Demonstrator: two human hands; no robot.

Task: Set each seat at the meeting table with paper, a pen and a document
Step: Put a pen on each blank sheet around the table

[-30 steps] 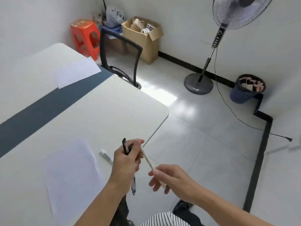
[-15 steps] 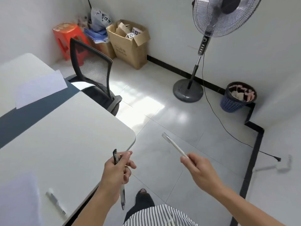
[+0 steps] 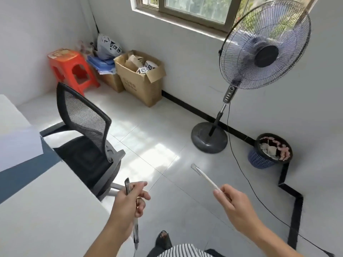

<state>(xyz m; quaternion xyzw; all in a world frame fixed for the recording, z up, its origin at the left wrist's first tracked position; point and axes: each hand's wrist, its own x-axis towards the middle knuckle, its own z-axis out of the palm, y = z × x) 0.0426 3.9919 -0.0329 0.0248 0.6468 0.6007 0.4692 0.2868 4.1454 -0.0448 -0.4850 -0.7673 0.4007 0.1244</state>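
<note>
Left hand (image 3: pixel 128 204), lower centre: clenched around dark slender pens (image 3: pixel 134 217), over the floor beside the white surface (image 3: pixel 46 210). Right hand (image 3: pixel 235 206), lower right: pinching a white capped pen (image 3: pixel 204 176). White paper sheet (image 3: pixel 18 145), left edge, on surface beside black mesh chair (image 3: pixel 85 130).

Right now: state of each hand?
Left hand: closed on the dark-capped clear plastic pen.
Right hand: closed on the slim white pen with a clear cap.
</note>
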